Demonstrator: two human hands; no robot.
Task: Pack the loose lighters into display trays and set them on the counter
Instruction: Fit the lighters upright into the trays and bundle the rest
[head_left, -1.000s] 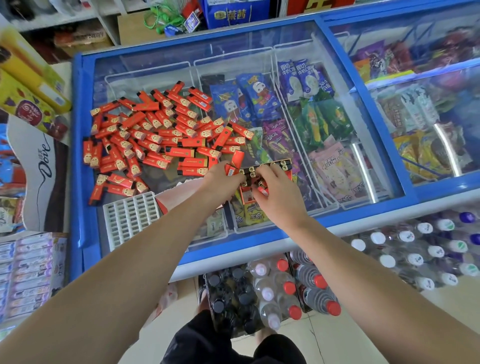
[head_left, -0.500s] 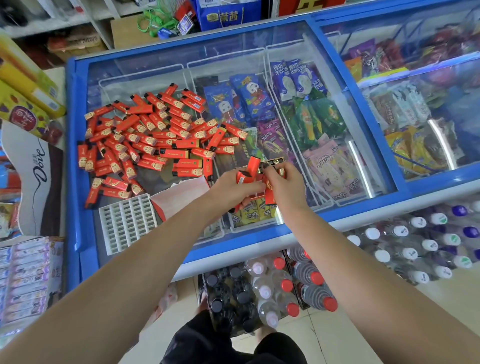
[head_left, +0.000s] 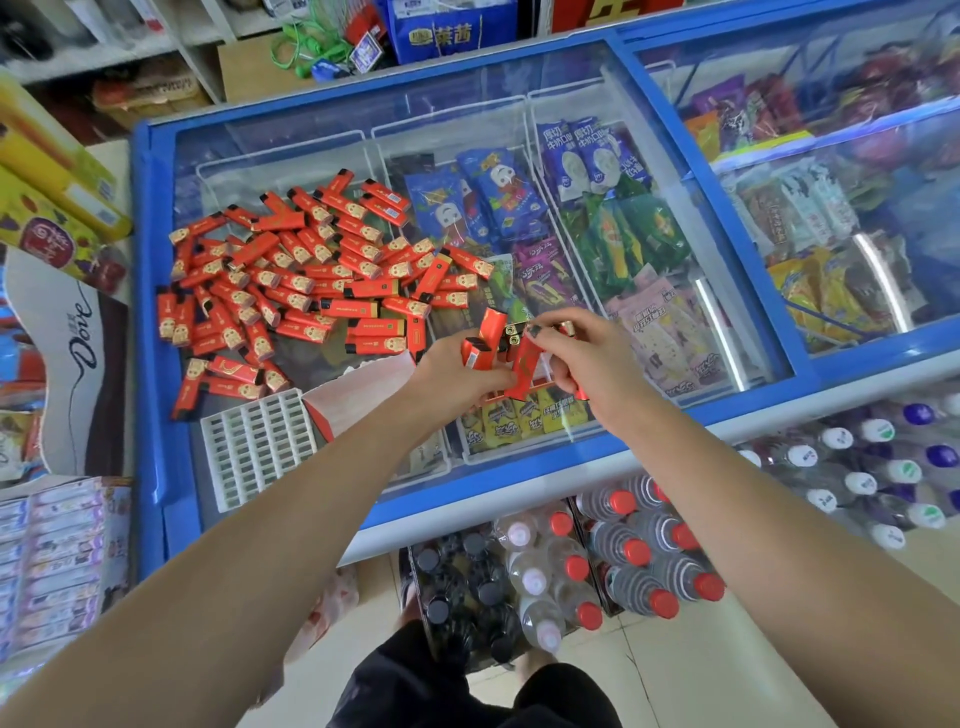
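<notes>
A blue-framed chest freezer (head_left: 156, 322) with a sliding glass lid fills most of the view and carries the work; wrapped ice creams (head_left: 582, 218) show through the glass. A wide heap of loose lighters (head_left: 291, 280), red with gold print, spreads across the lid's left half, from near its left edge toward the middle. At the front-left corner of the lid lies an empty white display tray (head_left: 257, 444), a grid of slots, with a red-edged carton flap (head_left: 363, 395) just beside it on the right. On the floor below the freezer's front edge stand shrink-wrapped packs of bottles (head_left: 613, 566). Over the front middle of the lid both hands meet. The left hand (head_left: 452, 376) has its fingers curled round a few red lighters (head_left: 483, 348), which stick up above its knuckles. The right hand (head_left: 587, 364) has its fingers curled and pinching a small red tray of lighters (head_left: 524, 364), whose metal tops show between the two hands; the tray is held above the glass, tilted, and how many slots are filled cannot be told.
</notes>
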